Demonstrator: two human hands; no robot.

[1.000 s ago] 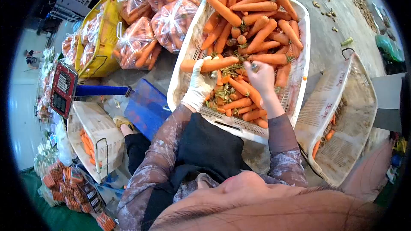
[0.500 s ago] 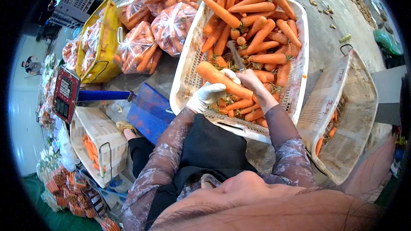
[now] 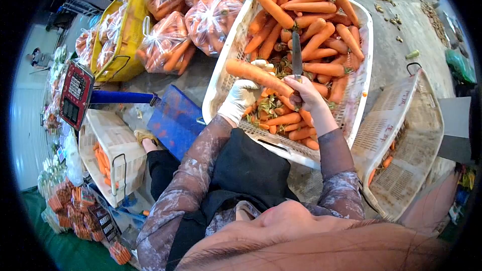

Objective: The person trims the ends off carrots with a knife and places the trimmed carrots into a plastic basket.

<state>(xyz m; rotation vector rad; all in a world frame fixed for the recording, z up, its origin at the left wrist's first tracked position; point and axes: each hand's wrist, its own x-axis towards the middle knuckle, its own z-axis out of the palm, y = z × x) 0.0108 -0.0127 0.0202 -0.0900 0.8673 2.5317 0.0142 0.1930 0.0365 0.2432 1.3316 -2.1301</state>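
one long, thick orange carrot (image 3: 257, 76), rounded at its visible end and faintly shiny, slants above a white, perforated plastic crate (image 3: 363, 65); the white-gloved left hand (image 3: 240, 98) grips it, the bare right hand (image 3: 307, 93) clasping a narrow, dark-bladed knife (image 3: 296, 55)

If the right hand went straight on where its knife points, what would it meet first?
Probably the heaped carrots, just beyond the tip of the knife that the right hand holds. How high the knife sits is unclear, so it might pass over them.
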